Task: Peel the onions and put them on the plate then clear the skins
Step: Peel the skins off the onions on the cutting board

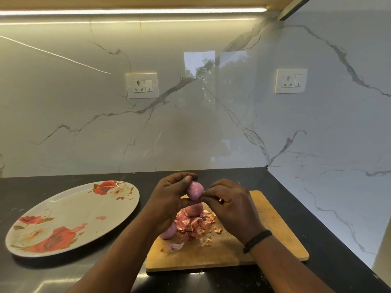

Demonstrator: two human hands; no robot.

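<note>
My left hand (169, 199) grips a small pink onion (195, 190) above the wooden cutting board (275, 235). My right hand (230, 206) pinches at the onion's lower right side with its fingertips. On the board below lie another onion (195, 209), partly behind the held one, and a peeled onion (169, 233) by my left wrist. A heap of papery onion skins (195, 225) covers the board's middle. The flowered plate (69, 216) sits to the left on the black counter with no onions on it.
The black counter (296, 187) ends at marble walls behind and to the right. Two wall sockets (142, 85) (291, 81) sit on the back wall. Small skin crumbs dot the counter near the board's front edge.
</note>
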